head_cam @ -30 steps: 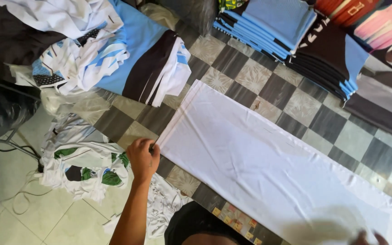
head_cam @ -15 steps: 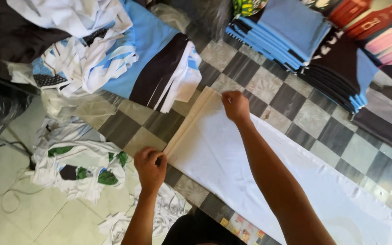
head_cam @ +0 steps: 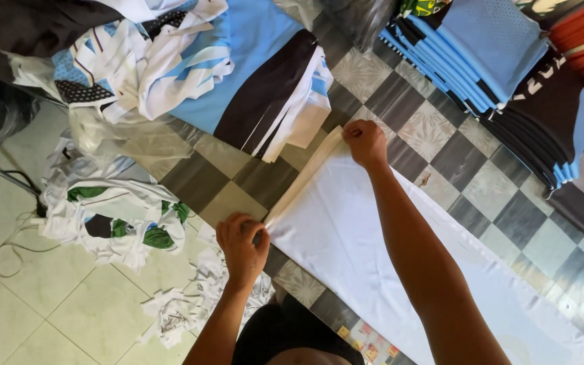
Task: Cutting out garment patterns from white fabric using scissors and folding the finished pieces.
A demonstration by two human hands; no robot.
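Mid-fold on a long white fabric strip (head_cam: 373, 250) spread across the checkered floor (head_cam: 441, 142). Left hand (head_cam: 241, 247) pinching the near corner of the short end, fingers closed on the cloth; right hand (head_cam: 366, 142) gripping the far corner, fingers curled shut, edge lifted and turned over, seemingly by one narrow fold. Both corners to be carried forward together, kept level, so the fold lies square. Blue and white garment pile (head_cam: 238, 74) just beyond; stacked blue shirts (head_cam: 481, 54) well apart.
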